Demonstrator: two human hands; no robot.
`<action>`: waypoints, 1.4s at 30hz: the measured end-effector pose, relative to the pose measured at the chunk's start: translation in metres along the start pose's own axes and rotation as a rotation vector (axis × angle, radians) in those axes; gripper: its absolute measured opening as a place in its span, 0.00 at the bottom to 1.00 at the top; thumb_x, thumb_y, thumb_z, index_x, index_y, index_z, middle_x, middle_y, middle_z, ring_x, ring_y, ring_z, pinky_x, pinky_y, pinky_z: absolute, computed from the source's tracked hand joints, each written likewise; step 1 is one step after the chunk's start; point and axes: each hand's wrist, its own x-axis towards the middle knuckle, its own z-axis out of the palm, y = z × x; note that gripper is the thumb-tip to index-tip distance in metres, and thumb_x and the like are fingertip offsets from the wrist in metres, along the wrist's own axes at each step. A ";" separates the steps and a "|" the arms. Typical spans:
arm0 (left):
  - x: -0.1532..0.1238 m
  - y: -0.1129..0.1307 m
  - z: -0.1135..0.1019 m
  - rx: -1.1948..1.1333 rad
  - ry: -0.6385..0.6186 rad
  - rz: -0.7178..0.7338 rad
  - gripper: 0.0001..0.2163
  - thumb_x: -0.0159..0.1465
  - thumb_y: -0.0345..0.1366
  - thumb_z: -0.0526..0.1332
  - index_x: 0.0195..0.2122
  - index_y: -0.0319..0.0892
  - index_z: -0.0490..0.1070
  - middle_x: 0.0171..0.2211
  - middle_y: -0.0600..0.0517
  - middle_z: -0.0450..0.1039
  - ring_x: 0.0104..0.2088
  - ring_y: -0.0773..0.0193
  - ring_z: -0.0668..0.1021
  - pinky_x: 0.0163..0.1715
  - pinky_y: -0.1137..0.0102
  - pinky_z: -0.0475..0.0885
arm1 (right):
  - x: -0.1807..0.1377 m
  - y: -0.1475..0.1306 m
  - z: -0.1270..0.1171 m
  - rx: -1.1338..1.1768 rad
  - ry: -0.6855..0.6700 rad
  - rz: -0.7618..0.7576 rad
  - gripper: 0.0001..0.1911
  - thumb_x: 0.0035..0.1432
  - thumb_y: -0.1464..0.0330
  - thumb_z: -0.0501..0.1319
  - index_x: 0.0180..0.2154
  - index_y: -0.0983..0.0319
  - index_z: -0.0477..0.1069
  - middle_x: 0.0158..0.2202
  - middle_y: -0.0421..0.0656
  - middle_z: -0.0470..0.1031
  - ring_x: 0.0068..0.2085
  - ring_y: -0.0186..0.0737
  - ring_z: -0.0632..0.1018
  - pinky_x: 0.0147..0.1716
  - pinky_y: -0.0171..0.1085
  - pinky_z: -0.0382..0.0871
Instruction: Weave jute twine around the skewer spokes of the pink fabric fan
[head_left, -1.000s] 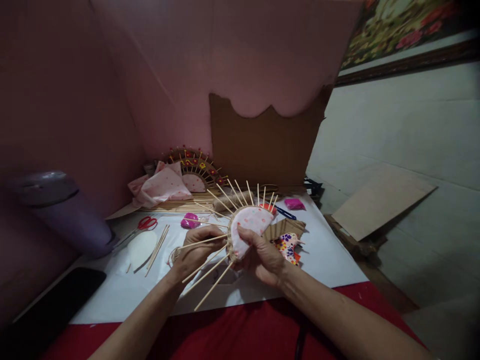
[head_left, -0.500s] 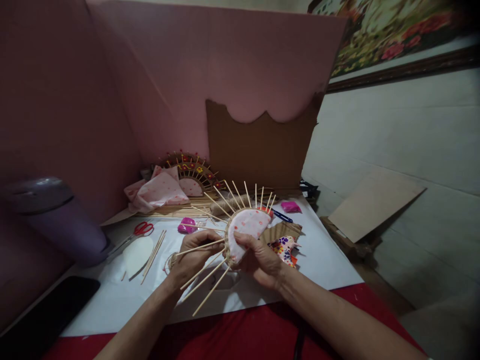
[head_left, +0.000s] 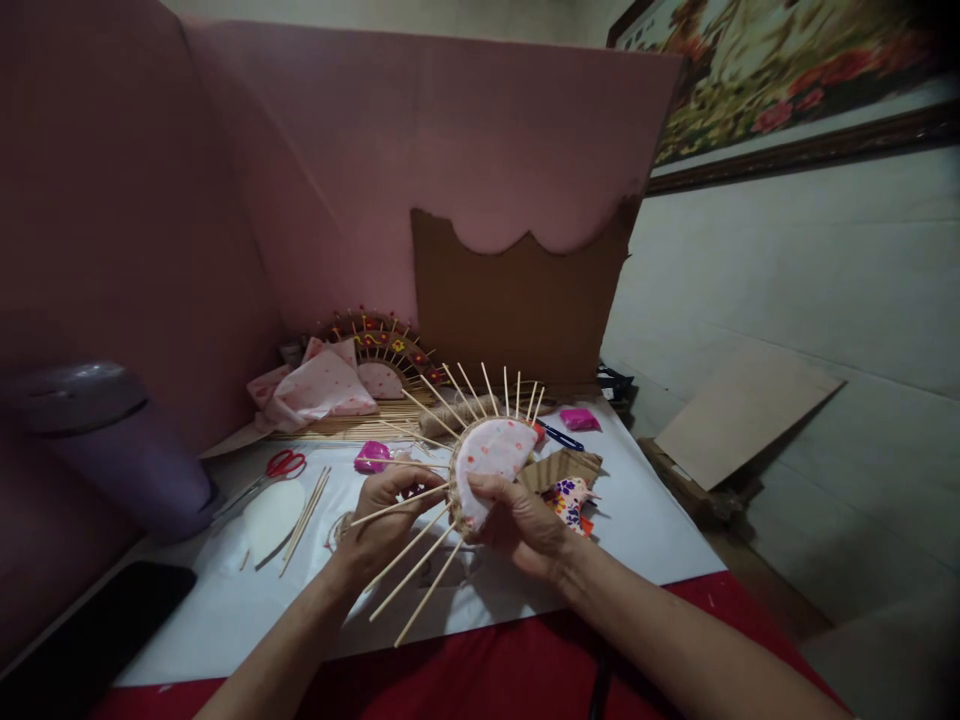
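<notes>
Both my hands hold a half-round fan piece (head_left: 491, 455) covered in pink dotted cloth, with several thin wooden sticks (head_left: 420, 570) radiating from its rim. My right hand (head_left: 525, 525) is closed on its lower edge, thumb across the cloth. On the stick side my left hand (head_left: 386, 515) is closed too, fingers curled among the sticks where twine (head_left: 337, 525) trails off. The piece is held just above the white sheet (head_left: 645, 520).
A finished decorated fan (head_left: 379, 345), pink cloth (head_left: 319, 390), stick bundle (head_left: 360, 420), red scissors (head_left: 281, 465), loose sticks (head_left: 304, 505), white half-round cutout (head_left: 270, 510), pink packets (head_left: 577, 418), pen (head_left: 559, 435), patterned scraps (head_left: 570, 495). Purple bottle (head_left: 120, 440) and dark phone (head_left: 90, 630) at left. Cardboard (head_left: 517, 300) stands behind.
The fan piece has turned slightly in my hands, and the lower sticks now point further down. The view has tilted a little; both hands keep their hold.
</notes>
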 end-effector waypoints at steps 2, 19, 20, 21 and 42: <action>0.000 0.002 -0.003 0.096 -0.024 0.039 0.04 0.51 0.34 0.64 0.23 0.40 0.74 0.25 0.51 0.72 0.28 0.64 0.72 0.31 0.71 0.66 | 0.000 -0.001 -0.001 -0.002 0.003 -0.015 0.12 0.44 0.68 0.64 0.33 0.66 0.69 0.23 0.40 0.73 0.21 0.30 0.70 0.21 0.31 0.62; 0.004 0.015 -0.005 -0.124 -0.054 -0.266 0.12 0.51 0.41 0.64 0.22 0.38 0.67 0.16 0.60 0.56 0.16 0.75 0.56 0.15 0.77 0.49 | -0.002 -0.008 0.000 -0.088 0.004 -0.015 0.15 0.41 0.67 0.66 0.32 0.68 0.70 0.26 0.44 0.74 0.25 0.32 0.72 0.24 0.31 0.63; 0.004 0.015 -0.006 -0.150 -0.025 -0.305 0.13 0.50 0.42 0.65 0.22 0.38 0.66 0.15 0.61 0.55 0.16 0.76 0.55 0.15 0.78 0.48 | -0.002 -0.008 0.000 -0.083 -0.001 -0.015 0.14 0.41 0.68 0.66 0.32 0.68 0.70 0.26 0.44 0.74 0.24 0.32 0.72 0.24 0.31 0.63; 0.005 0.015 -0.007 -0.195 -0.007 -0.354 0.13 0.49 0.42 0.65 0.22 0.38 0.65 0.14 0.61 0.53 0.15 0.76 0.54 0.14 0.78 0.47 | -0.001 -0.008 -0.001 -0.079 -0.006 -0.020 0.13 0.42 0.69 0.66 0.32 0.68 0.70 0.26 0.44 0.74 0.24 0.31 0.72 0.23 0.31 0.62; 0.012 0.042 -0.063 -0.084 0.157 -0.238 0.09 0.44 0.36 0.69 0.19 0.37 0.72 0.15 0.57 0.64 0.17 0.76 0.59 0.16 0.79 0.51 | 0.001 -0.009 -0.004 -0.107 -0.017 -0.044 0.11 0.43 0.69 0.64 0.31 0.68 0.69 0.24 0.41 0.71 0.22 0.30 0.70 0.21 0.31 0.57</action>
